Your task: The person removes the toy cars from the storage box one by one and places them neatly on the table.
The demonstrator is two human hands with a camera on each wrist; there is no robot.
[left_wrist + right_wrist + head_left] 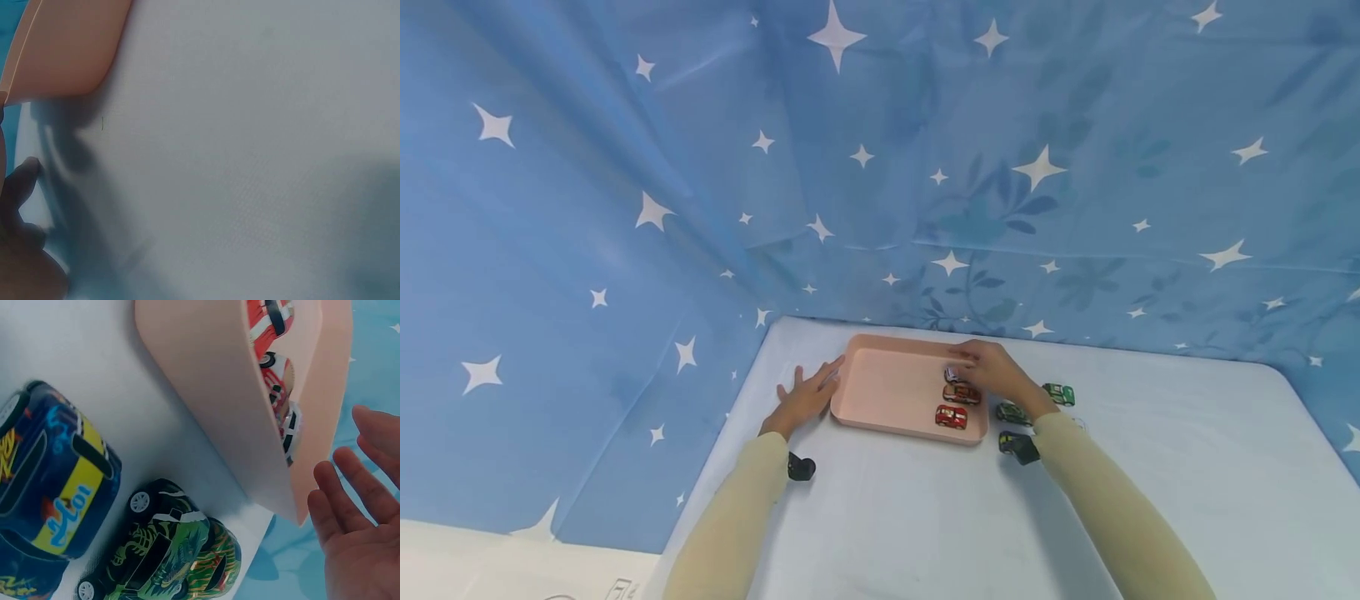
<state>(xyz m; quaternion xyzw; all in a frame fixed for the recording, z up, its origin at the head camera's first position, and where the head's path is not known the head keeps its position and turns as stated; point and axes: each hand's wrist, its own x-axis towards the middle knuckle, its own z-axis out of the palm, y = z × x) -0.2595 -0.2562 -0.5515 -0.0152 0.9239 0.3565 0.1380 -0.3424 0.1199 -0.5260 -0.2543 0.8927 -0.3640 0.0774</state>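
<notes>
A shallow pink tray [887,429] lies on the white table. Inside its right end sit a red toy car [951,417], an orange toy car [962,395] and a white toy car [952,375], one behind another. My right hand [996,371] is over the tray's right back corner, beside the white car. In the right wrist view its fingers [359,494] are loosely extended, with nothing between them. My left hand [805,402] has its fingers spread, fingertips right at the tray's left rim.
Right of the tray stand a dark blue toy car [62,481] with a yellow stripe, a dark green toy car [1012,412] and a brighter green toy car [1060,394]. Behind the table hangs a blue curtain [880,208] with white stars.
</notes>
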